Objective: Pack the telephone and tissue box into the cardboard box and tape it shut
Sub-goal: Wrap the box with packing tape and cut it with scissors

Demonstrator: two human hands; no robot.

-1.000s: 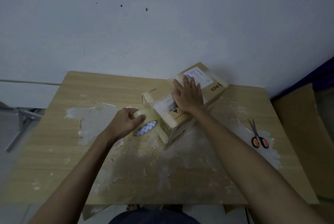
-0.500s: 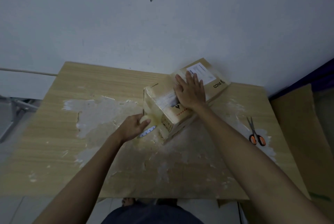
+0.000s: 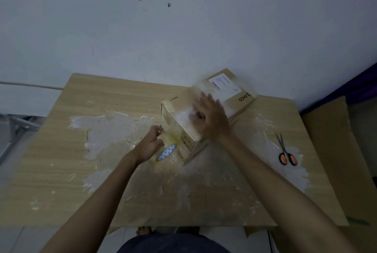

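A closed cardboard box (image 3: 234, 97) with a white label and black printing lies slanted on the far side of the wooden table (image 3: 61, 161). My right hand (image 3: 210, 119) rests flat on its top, over a strip of clear tape. My left hand (image 3: 150, 144) grips a roll of clear tape (image 3: 166, 151) held against the box's near-left side, low down by the table. The telephone and tissue box are not visible.
Orange-handled scissors (image 3: 285, 152) lie on the table to the right of the box. The tabletop is scuffed with white patches. A white wall stands just behind the table. Flat cardboard (image 3: 336, 150) leans at the right.
My left hand has carried the tape roll down along the box's near-left side toward the table. My right hand stays pressed on the top, shifting slightly.
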